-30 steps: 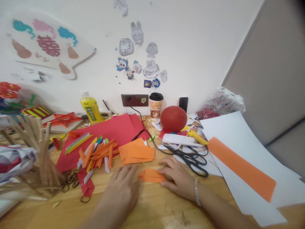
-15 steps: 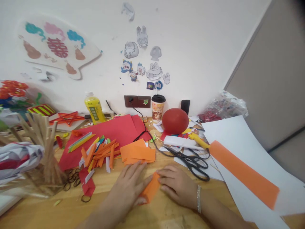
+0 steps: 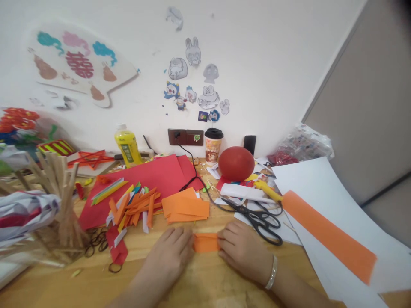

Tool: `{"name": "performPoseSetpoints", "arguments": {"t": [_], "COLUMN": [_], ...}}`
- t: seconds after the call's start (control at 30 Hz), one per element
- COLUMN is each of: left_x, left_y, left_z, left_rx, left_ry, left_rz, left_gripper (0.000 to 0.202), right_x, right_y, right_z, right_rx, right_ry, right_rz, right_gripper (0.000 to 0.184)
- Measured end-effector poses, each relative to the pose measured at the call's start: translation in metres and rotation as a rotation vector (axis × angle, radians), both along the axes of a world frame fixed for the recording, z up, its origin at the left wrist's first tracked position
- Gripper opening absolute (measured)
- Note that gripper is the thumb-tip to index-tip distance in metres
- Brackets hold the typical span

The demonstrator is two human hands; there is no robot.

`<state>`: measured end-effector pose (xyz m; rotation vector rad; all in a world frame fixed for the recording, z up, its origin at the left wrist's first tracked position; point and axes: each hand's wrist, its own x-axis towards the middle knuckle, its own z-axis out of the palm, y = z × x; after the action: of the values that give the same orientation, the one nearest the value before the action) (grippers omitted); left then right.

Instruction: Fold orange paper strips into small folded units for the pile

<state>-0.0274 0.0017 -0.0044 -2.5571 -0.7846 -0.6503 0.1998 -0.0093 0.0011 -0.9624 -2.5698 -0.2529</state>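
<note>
A small folded orange paper piece lies flat on the wooden table between my hands. My left hand presses on its left end with fingers laid flat and close together. My right hand, with a silver bracelet on the wrist, presses its fingertips on the right end. Just beyond lies a stack of orange paper sheets.
Black scissors lie right of my hands. Orange strips and red paper sit to the left, with wooden sticks farther left. White sheets with a long orange strip cover the right. A yellow bottle, cup and red ball stand behind.
The orange piece was tilted up on edge between my hands half a second ago; now it lies flat and level, with both hands pressing its ends.
</note>
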Motion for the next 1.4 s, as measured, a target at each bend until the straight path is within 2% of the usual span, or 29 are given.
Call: {"name": "performPoseSetpoints", "arguments": {"t": [0.1, 0.23, 0.33, 0.43, 0.53, 0.63, 0.73, 0.83, 1.07, 1.27, 1.4], "left_x": [-0.002, -0.002, 0.0, 0.002, 0.004, 0.005, 0.007, 0.008, 0.012, 0.016, 0.018], "left_y": [0.001, 0.003, 0.006, 0.006, 0.004, 0.002, 0.003, 0.005, 0.007, 0.008, 0.008], "left_z": [0.003, 0.002, -0.003, -0.007, -0.011, -0.012, -0.01, -0.007, -0.005, -0.007, -0.008], "left_rx": [0.028, -0.054, -0.094, -0.067, -0.074, -0.129, -0.208, -0.314, -0.466, -0.719, -0.761], "left_ry": [-0.013, -0.056, -0.067, -0.034, 0.001, 0.018, -0.036, -0.101, -0.163, -0.395, -0.436], "left_rz": [-0.036, -0.049, -0.035, -0.069, -0.039, -0.024, -0.045, -0.007, 0.051, 0.179, 0.239], "left_gripper": [0.034, 0.041, 0.038, 0.035, 0.033, 0.031, 0.032, 0.034, 0.029, 0.017, 0.016], "right_x": [0.002, 0.004, 0.006, 0.005, 0.003, -0.001, -0.004, -0.005, -0.006, -0.007, -0.006], "right_y": [0.002, 0.005, 0.006, 0.006, 0.006, 0.006, 0.005, 0.005, 0.005, 0.009, 0.011], "right_z": [0.0, 0.001, -0.001, -0.005, -0.009, -0.01, -0.009, -0.008, -0.009, -0.009, -0.009], "right_rx": [-0.033, -0.053, -0.084, -0.097, -0.125, -0.246, -0.353, -0.41, -0.442, -0.464, -0.48], "right_ry": [0.007, 0.026, 0.074, 0.137, 0.201, 0.313, 0.414, 0.461, 0.445, 0.461, 0.46], "right_rz": [-0.008, 0.001, -0.004, -0.003, -0.014, -0.084, -0.147, -0.213, -0.284, -0.378, -0.44], "right_gripper": [0.016, 0.016, 0.016, 0.016, 0.013, 0.008, 0.012, 0.014, 0.013, 0.014, 0.017]}}
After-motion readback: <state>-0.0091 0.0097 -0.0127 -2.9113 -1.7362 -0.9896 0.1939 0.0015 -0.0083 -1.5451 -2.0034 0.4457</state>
